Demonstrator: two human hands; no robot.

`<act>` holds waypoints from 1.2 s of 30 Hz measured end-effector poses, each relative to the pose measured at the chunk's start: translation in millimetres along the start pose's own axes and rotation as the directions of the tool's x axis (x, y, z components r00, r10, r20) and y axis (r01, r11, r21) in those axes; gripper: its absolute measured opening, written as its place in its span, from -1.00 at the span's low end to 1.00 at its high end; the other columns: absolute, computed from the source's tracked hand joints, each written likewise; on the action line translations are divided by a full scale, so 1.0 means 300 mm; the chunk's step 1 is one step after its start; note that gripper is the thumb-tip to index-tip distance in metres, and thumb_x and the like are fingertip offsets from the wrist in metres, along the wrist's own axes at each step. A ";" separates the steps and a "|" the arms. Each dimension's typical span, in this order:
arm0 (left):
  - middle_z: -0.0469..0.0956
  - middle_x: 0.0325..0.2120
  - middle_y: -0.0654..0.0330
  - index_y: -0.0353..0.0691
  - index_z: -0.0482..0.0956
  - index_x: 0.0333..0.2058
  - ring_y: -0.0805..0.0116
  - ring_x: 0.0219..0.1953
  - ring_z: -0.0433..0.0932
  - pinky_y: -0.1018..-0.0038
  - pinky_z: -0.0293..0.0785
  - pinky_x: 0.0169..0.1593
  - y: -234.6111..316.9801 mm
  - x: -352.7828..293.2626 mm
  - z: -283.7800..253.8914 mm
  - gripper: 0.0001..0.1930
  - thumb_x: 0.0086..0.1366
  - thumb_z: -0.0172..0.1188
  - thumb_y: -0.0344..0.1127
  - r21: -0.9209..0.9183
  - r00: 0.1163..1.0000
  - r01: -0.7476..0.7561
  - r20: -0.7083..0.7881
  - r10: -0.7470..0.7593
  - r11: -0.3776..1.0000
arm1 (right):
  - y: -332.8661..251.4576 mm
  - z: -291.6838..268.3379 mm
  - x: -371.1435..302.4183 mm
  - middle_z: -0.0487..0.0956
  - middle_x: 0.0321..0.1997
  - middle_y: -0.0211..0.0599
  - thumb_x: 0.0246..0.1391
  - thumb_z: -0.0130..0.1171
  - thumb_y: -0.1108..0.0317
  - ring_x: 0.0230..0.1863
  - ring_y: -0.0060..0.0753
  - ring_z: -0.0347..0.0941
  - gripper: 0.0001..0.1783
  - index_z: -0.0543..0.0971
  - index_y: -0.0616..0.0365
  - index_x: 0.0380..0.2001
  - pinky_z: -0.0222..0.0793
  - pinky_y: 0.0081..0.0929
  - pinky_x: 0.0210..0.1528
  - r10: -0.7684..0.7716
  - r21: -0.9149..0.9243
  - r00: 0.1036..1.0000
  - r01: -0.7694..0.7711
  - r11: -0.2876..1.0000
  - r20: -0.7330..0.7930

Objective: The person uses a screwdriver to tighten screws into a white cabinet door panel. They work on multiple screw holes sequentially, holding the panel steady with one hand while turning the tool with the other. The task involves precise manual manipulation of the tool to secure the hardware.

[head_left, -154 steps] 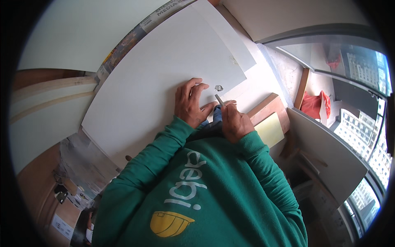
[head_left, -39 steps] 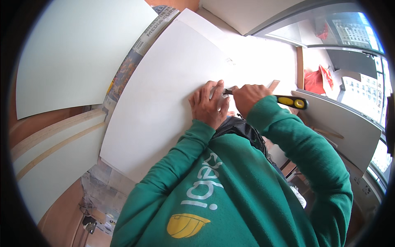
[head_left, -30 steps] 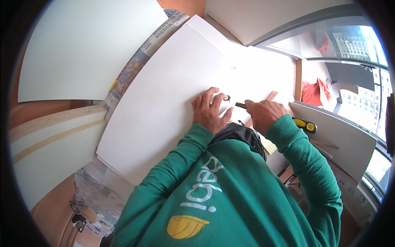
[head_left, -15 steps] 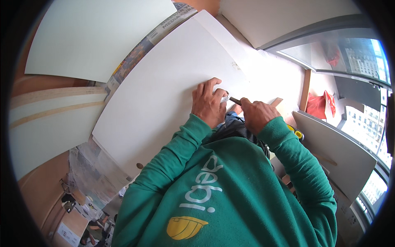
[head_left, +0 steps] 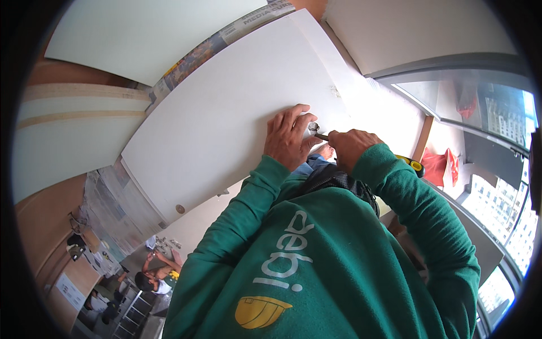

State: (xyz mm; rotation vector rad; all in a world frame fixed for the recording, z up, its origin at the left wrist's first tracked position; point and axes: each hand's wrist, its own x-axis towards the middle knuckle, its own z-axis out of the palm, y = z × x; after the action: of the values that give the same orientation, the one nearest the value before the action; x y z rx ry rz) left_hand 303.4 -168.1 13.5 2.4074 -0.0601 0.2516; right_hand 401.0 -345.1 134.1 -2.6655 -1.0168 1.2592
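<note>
A white board (head_left: pixel 237 96) lies in front of me, close to my waist. On its near right edge sits a small greyish metal fitting (head_left: pixel 314 128), dark at its centre. My left hand (head_left: pixel 288 135) rests on the board, its thumb and forefinger closed around the fitting's left side and its other fingers curled on the surface. My right hand (head_left: pixel 354 148) is wrapped round a dark, thin rod-shaped tool (head_left: pixel 322 137). The tool's tip points left at the fitting; whether it touches is too small to tell. The tool's grip is hidden in my fist.
A round brownish hole (head_left: pixel 180 209) shows at the board's near left corner. Newspaper (head_left: pixel 220 39) lies under the board. More pale panels (head_left: pixel 147 34) stand to the left. A yellow-and-black handle (head_left: pixel 415 165) and a red bag (head_left: pixel 437 168) lie right, by windows. People (head_left: pixel 152 281) work lower left.
The view has shifted, showing more of the lower left. My right hand has turned slightly, and the tool tip sits lower beside the fitting. More of the fitting shows past my left fingers.
</note>
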 end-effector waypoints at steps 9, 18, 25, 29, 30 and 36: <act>0.49 0.30 0.31 0.04 0.60 0.12 0.17 0.20 0.45 0.11 0.30 0.28 0.012 -0.009 -0.015 -0.56 0.33 0.38 0.00 0.057 1.000 0.000 0.020 -0.002 0.998 | -0.052 -0.016 0.069 0.78 -0.25 0.02 0.24 0.26 0.37 -0.11 0.15 0.77 -0.68 0.69 0.07 0.06 0.67 0.00 0.03 0.084 -0.168 0.995 -0.073 0.983 0.061; 0.48 0.28 0.29 0.03 0.56 0.12 0.16 0.23 0.43 0.08 0.27 0.27 0.018 0.004 -0.026 -0.47 0.32 0.36 0.19 0.052 0.999 0.011 0.034 -0.013 0.999 | 0.050 -0.037 0.023 0.76 -0.34 -0.05 0.36 0.17 0.31 -0.26 0.10 0.75 -0.74 0.66 0.09 0.03 0.65 0.06 -0.11 -0.054 -0.127 0.999 0.054 0.990 -0.001; 0.48 0.28 0.27 0.00 0.56 0.14 0.16 0.24 0.44 0.09 0.28 0.26 0.013 -0.001 -0.014 -0.39 0.37 0.27 0.33 0.090 1.000 0.001 0.002 -0.001 0.996 | 0.059 -0.041 0.020 0.69 -0.48 -0.03 0.49 0.03 0.22 -0.41 0.15 0.70 -0.74 0.64 0.05 -0.01 0.60 0.11 -0.21 -0.040 -0.177 0.999 0.033 0.984 -0.035; 0.49 0.27 0.31 0.02 0.57 0.14 0.19 0.22 0.46 0.11 0.30 0.25 0.002 -0.003 0.002 -0.42 0.39 0.27 0.31 0.119 1.000 -0.006 -0.007 0.007 0.993 | 0.029 -0.037 0.028 0.69 -0.46 -0.03 0.48 0.03 0.22 -0.39 0.16 0.70 -0.74 0.64 0.05 -0.01 0.60 0.11 -0.21 -0.045 -0.205 0.998 0.051 0.977 0.034; 0.49 0.27 0.32 0.03 0.57 0.14 0.19 0.21 0.46 0.11 0.30 0.25 0.001 -0.006 0.004 -0.43 0.39 0.27 0.30 0.118 1.000 -0.003 -0.009 0.004 0.993 | 0.021 -0.042 0.032 0.70 -0.45 -0.02 0.48 0.03 0.22 -0.38 0.16 0.70 -0.74 0.64 0.05 -0.01 0.61 0.10 -0.20 -0.043 -0.205 0.997 0.054 0.977 0.058; 0.48 0.28 0.38 0.08 0.57 0.14 0.19 0.23 0.45 0.08 0.30 0.28 0.003 -0.014 0.008 -0.50 0.39 0.31 0.21 0.105 1.000 0.018 -0.010 -0.017 0.994 | -0.001 -0.054 0.054 0.75 -0.29 0.00 0.28 0.21 0.29 -0.19 0.13 0.74 -0.74 0.68 0.06 -0.01 0.62 0.09 -0.06 0.005 -0.188 0.992 0.019 0.982 0.124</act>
State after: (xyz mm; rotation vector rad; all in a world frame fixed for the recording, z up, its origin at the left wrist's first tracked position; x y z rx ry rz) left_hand 299.7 -170.6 11.5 2.5099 -0.0227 0.2634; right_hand 419.6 -331.8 134.0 -2.7457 -1.2199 1.4095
